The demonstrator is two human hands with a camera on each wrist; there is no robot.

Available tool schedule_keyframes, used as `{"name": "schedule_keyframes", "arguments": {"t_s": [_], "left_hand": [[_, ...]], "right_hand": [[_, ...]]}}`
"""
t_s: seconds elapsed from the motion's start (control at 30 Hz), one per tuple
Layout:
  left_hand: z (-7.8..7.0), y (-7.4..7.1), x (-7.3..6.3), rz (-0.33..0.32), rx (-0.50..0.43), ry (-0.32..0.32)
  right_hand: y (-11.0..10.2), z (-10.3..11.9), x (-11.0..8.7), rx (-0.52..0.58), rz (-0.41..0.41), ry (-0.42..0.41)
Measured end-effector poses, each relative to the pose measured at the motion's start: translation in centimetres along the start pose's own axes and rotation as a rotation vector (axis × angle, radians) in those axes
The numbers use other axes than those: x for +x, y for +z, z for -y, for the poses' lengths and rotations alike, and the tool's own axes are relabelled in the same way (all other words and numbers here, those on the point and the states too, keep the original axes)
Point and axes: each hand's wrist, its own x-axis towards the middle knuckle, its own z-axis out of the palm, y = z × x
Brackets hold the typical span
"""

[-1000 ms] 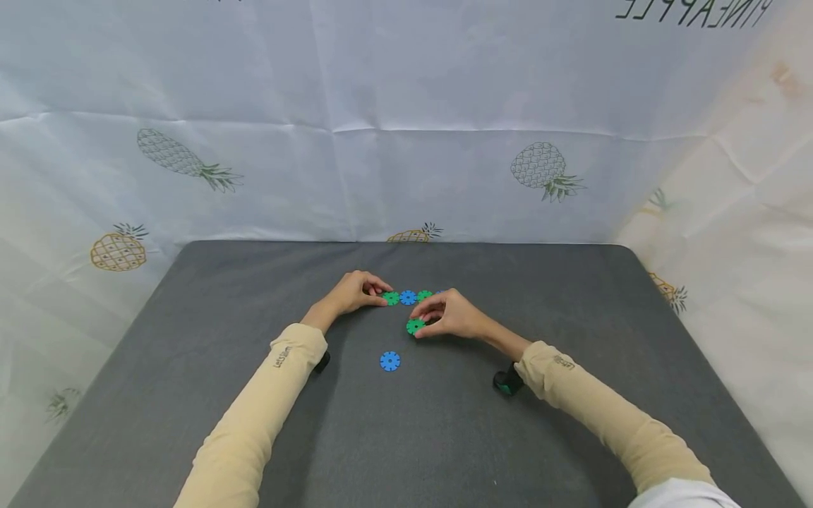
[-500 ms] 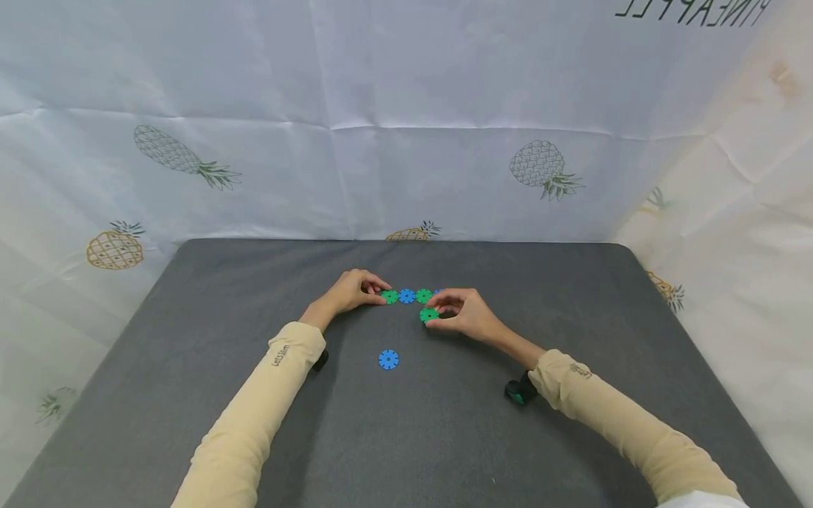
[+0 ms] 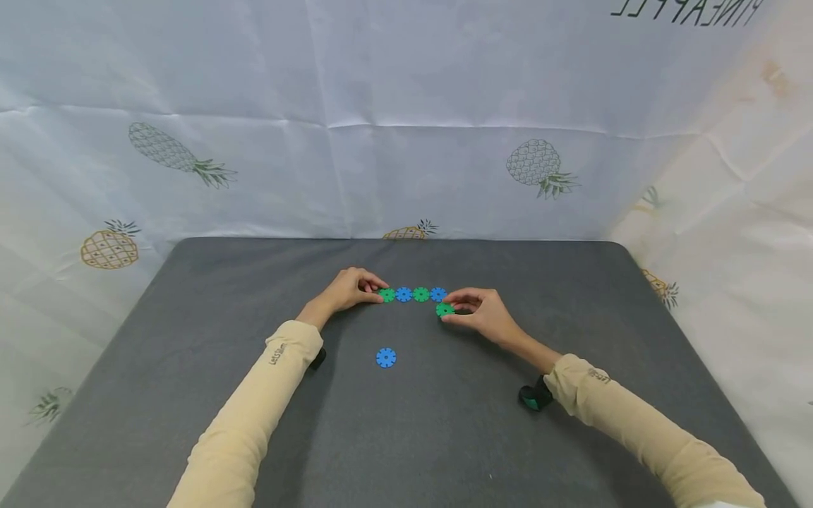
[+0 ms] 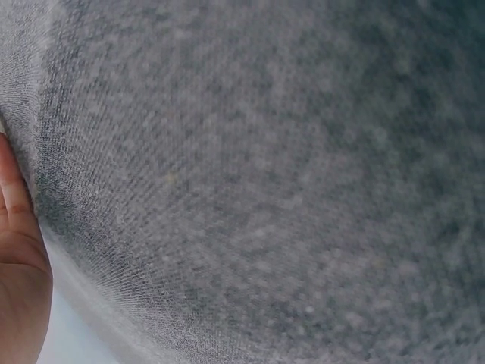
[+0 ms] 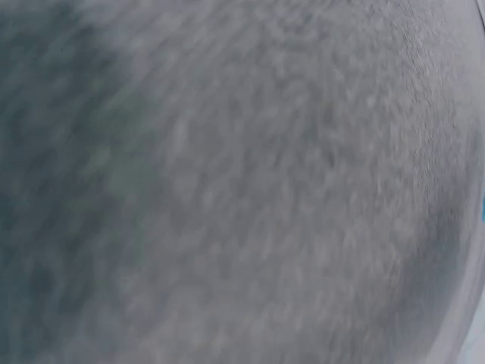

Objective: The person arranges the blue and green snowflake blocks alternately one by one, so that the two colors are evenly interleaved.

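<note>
A row of flat notched discs lies across the table in the head view: a green disc (image 3: pixel 387 295) at the left end, then a blue disc (image 3: pixel 404 294), another green one (image 3: pixel 421 294) and another blue one (image 3: pixel 438 293). The left-end disc is pinched at its outer edge by my left hand (image 3: pixel 345 291), between thumb and fingers. My right hand (image 3: pixel 488 315) holds a separate green disc (image 3: pixel 445 310) by its edge, just in front of the row's right end. Only part of my left hand (image 4: pixel 23 280) enters the left wrist view; the right wrist view shows blurred cloth.
One loose blue disc (image 3: pixel 386 358) lies nearer the person on the dark grey table (image 3: pixel 406 437). Behind the table's far edge hangs a pale curtain (image 3: pixel 381 176) printed with pineapples. A dark wrist device (image 3: pixel 535 396) sits under the right sleeve cuff.
My right hand has carried its green disc rightward and slightly away along the row, uncovering the right-end blue disc. My left hand has stayed at the left-end disc.
</note>
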Motion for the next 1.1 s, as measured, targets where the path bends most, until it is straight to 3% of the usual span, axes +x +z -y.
{"name": "schedule_keyframes", "arguments": {"t_s": [0.57, 1.1], "left_hand": [[0.0, 0.1, 0.0, -0.008, -0.030, -0.002], [0.0, 0.0, 0.0, -0.011, -0.011, 0.027]], "right_hand": [[-2.9, -1.3, -1.4, -0.067, -0.088, 0.058], [-3.8, -1.8, -0.2, -0.071, -0.150, 0.094]]}}
